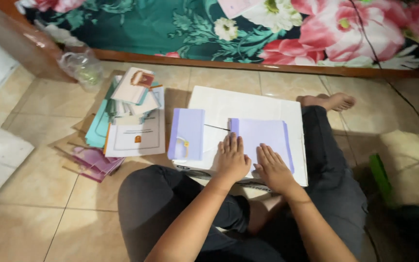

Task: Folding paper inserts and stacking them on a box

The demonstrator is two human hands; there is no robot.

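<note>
While both palms are pressed flat, fingers spread, the left hand and right hand flatten a lilac sheet on the white box. One folded lilac piece is laid beside; stacked papers remain on the floor.

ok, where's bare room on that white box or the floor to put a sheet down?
On the white box: the bare strip along its far edge, beyond the lavender sheet under the left hand and right hand, and the folded lavender sheet. Floor tiles near left are bare. Crowded: the paper pile left of the box.
</note>
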